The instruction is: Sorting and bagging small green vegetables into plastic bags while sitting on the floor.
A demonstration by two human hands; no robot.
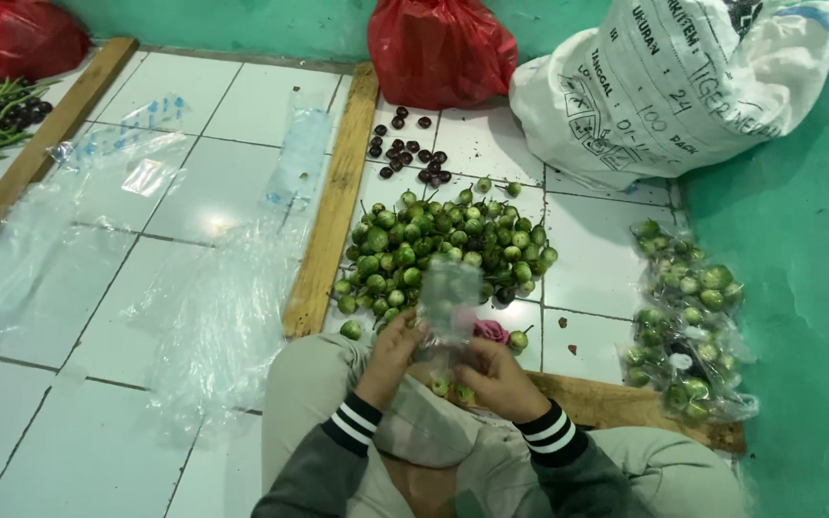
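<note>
Between both hands (pixel 445 369), gripped clear plastic bag (pixel 449 299), red bag (pixel 440 48) behind, white printed sack (pixel 664 86) right.

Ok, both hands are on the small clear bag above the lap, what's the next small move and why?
Probably spread the clear bag mouth wider with both hands. The left hand and right hand pinch it upright, it looks nearly flat, and the pile of small green eggplants lies just beyond it.

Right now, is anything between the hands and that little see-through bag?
Nothing visible. The left hand and right hand both grip the small clear plastic bag directly, holding it up in front of the pile of small green eggplants.
</note>
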